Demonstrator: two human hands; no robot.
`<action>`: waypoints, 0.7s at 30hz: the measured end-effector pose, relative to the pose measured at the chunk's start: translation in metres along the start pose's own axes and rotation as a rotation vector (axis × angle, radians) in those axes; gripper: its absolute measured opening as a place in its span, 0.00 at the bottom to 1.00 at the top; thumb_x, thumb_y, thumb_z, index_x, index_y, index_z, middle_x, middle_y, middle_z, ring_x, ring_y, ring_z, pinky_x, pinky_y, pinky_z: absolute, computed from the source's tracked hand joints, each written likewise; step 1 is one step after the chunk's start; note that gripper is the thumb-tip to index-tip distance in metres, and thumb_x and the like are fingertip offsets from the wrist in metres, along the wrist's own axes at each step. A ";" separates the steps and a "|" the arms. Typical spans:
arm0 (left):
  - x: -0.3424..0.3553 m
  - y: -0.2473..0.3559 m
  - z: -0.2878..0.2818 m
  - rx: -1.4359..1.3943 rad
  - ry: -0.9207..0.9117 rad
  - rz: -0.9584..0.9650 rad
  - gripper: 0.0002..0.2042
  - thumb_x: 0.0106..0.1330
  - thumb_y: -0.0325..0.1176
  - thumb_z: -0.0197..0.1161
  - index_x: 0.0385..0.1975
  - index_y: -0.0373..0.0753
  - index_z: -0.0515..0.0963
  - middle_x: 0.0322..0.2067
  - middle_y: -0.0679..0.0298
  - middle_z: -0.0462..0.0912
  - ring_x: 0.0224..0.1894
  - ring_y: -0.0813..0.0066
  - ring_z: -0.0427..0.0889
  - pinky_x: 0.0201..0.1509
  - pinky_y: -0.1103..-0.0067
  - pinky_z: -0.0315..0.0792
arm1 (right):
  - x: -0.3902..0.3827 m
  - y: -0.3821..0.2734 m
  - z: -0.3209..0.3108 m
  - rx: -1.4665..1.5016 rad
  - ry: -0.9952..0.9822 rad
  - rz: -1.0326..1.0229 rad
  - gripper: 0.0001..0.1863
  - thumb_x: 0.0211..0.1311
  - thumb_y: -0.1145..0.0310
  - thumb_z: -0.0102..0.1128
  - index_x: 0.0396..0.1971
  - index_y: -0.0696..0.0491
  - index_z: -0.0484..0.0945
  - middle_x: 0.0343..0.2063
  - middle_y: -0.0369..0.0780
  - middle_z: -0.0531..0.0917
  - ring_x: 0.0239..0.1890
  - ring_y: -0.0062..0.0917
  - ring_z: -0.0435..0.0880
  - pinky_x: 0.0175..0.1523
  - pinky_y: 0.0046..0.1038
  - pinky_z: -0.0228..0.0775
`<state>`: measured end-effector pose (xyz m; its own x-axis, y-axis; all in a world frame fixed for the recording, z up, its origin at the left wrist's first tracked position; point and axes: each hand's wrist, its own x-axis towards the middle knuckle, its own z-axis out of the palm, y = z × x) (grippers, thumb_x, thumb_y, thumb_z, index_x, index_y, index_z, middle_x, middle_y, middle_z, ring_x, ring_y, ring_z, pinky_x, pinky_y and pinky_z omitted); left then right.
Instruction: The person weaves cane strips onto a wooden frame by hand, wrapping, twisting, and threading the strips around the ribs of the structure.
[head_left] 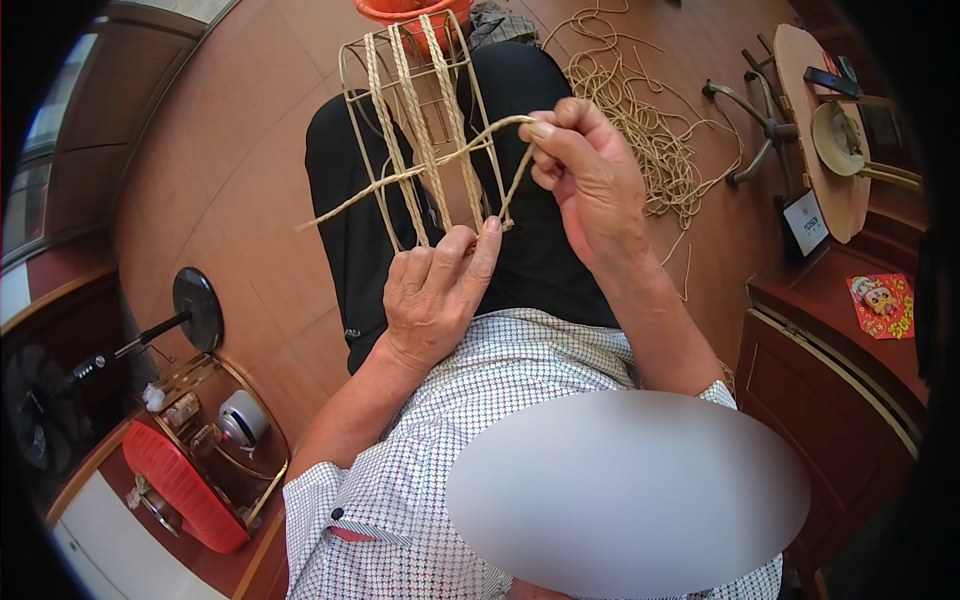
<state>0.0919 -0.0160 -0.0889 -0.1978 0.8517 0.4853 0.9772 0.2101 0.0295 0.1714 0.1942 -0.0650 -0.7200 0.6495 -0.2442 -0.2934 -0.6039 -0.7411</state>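
Note:
A narrow metal wire frame lies lengthwise over my lap, between my black-trousered legs. Several strands of tan twisted cord run along it from far end to near end. Over the near end curl the fingers of my left hand, pressing at the cord there; what lies under the fingertips is hidden. My right hand, raised to the right of the frame, pinches a bend of cord between thumb and forefinger. From that pinch one length crosses the strands leftward to a loose end, and another drops to the frame's near right corner.
A large loose heap of cord spreads over the floor at the right. Beyond the frame sits an orange basin. A wooden table and a metal stand base are far right; a round black fan base is left.

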 end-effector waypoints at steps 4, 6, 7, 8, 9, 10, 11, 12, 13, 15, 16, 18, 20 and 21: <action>0.005 -0.001 -0.002 -0.022 -0.019 0.001 0.26 0.61 0.27 0.77 0.63 0.47 0.88 0.43 0.72 0.84 0.34 0.76 0.78 0.40 0.75 0.72 | 0.014 0.002 0.011 -0.185 -0.076 -0.022 0.09 0.73 0.76 0.71 0.46 0.56 0.78 0.37 0.33 0.85 0.30 0.11 0.78 0.34 0.18 0.69; 0.007 0.000 -0.005 -0.099 -0.069 -0.053 0.24 0.62 0.25 0.76 0.61 0.46 0.88 0.42 0.69 0.84 0.36 0.71 0.80 0.42 0.73 0.73 | 0.017 0.002 0.013 -0.275 -0.103 -0.027 0.10 0.73 0.75 0.71 0.48 0.56 0.79 0.38 0.33 0.86 0.32 0.12 0.80 0.36 0.18 0.73; 0.010 0.001 -0.007 -0.100 -0.068 -0.052 0.24 0.62 0.25 0.76 0.61 0.46 0.88 0.42 0.69 0.84 0.36 0.71 0.80 0.42 0.73 0.73 | 0.018 0.002 0.014 -0.365 -0.131 -0.031 0.11 0.73 0.74 0.71 0.49 0.57 0.80 0.39 0.33 0.86 0.34 0.12 0.83 0.39 0.18 0.76; 0.014 0.002 -0.011 -0.166 -0.127 -0.099 0.23 0.63 0.25 0.75 0.60 0.46 0.87 0.43 0.67 0.84 0.38 0.68 0.82 0.43 0.71 0.74 | 0.018 0.002 0.014 -0.455 -0.160 -0.033 0.11 0.74 0.74 0.71 0.51 0.58 0.80 0.40 0.33 0.87 0.36 0.12 0.85 0.42 0.18 0.79; 0.018 0.002 -0.016 -0.231 -0.185 -0.146 0.21 0.64 0.24 0.74 0.58 0.45 0.86 0.43 0.65 0.84 0.40 0.65 0.83 0.44 0.69 0.74 | 0.017 -0.001 0.011 -0.478 -0.164 -0.041 0.13 0.74 0.74 0.69 0.54 0.58 0.80 0.43 0.35 0.88 0.41 0.15 0.89 0.46 0.20 0.83; 0.023 0.001 -0.021 -0.232 -0.184 -0.146 0.21 0.64 0.24 0.74 0.58 0.45 0.86 0.43 0.65 0.84 0.40 0.65 0.83 0.44 0.69 0.74 | 0.015 -0.002 0.008 -0.479 -0.164 -0.041 0.13 0.74 0.74 0.69 0.54 0.58 0.80 0.43 0.35 0.88 0.41 0.15 0.89 0.46 0.20 0.83; 0.029 0.000 -0.026 -0.281 -0.270 -0.180 0.20 0.65 0.24 0.73 0.57 0.44 0.86 0.43 0.63 0.83 0.40 0.63 0.83 0.45 0.68 0.74 | 0.011 -0.002 0.005 -0.531 -0.106 -0.095 0.14 0.74 0.75 0.67 0.55 0.58 0.80 0.43 0.36 0.89 0.41 0.15 0.89 0.46 0.20 0.84; 0.034 -0.001 -0.030 -0.330 -0.355 -0.213 0.18 0.66 0.23 0.72 0.56 0.44 0.85 0.42 0.62 0.82 0.41 0.61 0.84 0.45 0.66 0.74 | 0.008 -0.003 0.001 -0.582 -0.047 -0.150 0.14 0.74 0.76 0.66 0.56 0.59 0.79 0.44 0.37 0.89 0.42 0.16 0.89 0.46 0.21 0.84; 0.038 -0.001 -0.033 -0.331 -0.354 -0.212 0.18 0.66 0.23 0.72 0.56 0.44 0.85 0.42 0.62 0.82 0.41 0.61 0.84 0.45 0.66 0.74 | 0.002 -0.003 -0.005 -0.589 -0.024 -0.138 0.16 0.73 0.78 0.64 0.57 0.60 0.78 0.45 0.39 0.90 0.42 0.17 0.90 0.47 0.22 0.85; 0.047 0.000 -0.038 -0.373 -0.450 -0.252 0.15 0.68 0.23 0.71 0.54 0.42 0.85 0.42 0.60 0.81 0.41 0.58 0.83 0.45 0.65 0.74 | -0.013 -0.003 -0.011 -0.647 -0.023 -0.122 0.17 0.72 0.78 0.65 0.58 0.60 0.78 0.45 0.39 0.90 0.41 0.17 0.90 0.47 0.22 0.85; 0.050 -0.001 -0.040 -0.375 -0.450 -0.251 0.15 0.68 0.23 0.71 0.54 0.42 0.85 0.42 0.60 0.81 0.41 0.58 0.83 0.45 0.65 0.74 | -0.022 -0.001 -0.014 -0.700 -0.025 -0.103 0.17 0.71 0.79 0.65 0.58 0.60 0.77 0.46 0.40 0.90 0.40 0.17 0.90 0.47 0.22 0.85; 0.054 -0.003 -0.042 -0.404 -0.516 -0.285 0.13 0.70 0.23 0.70 0.53 0.40 0.84 0.42 0.58 0.80 0.40 0.55 0.83 0.46 0.63 0.75 | -0.041 0.004 -0.015 -0.743 -0.043 -0.099 0.20 0.69 0.80 0.66 0.60 0.60 0.77 0.46 0.42 0.91 0.38 0.17 0.90 0.46 0.22 0.84; 0.059 -0.004 -0.043 -0.425 -0.528 -0.291 0.13 0.69 0.23 0.69 0.53 0.40 0.83 0.43 0.58 0.81 0.40 0.53 0.83 0.46 0.62 0.76 | -0.059 0.011 -0.016 -0.768 -0.064 -0.053 0.23 0.67 0.81 0.66 0.62 0.60 0.76 0.47 0.43 0.91 0.36 0.15 0.88 0.45 0.22 0.84; 0.060 -0.005 -0.042 -0.445 -0.540 -0.300 0.13 0.69 0.22 0.69 0.52 0.39 0.82 0.43 0.57 0.81 0.40 0.52 0.84 0.46 0.62 0.77 | -0.065 0.012 -0.018 -0.834 -0.080 -0.015 0.31 0.65 0.81 0.67 0.69 0.57 0.73 0.49 0.42 0.91 0.33 0.15 0.88 0.45 0.23 0.84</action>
<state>0.0787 0.0141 -0.0227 -0.3580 0.9293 -0.0903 0.7920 0.3535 0.4978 0.2260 0.1533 -0.0688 -0.7713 0.6012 -0.2092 0.2358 -0.0354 -0.9712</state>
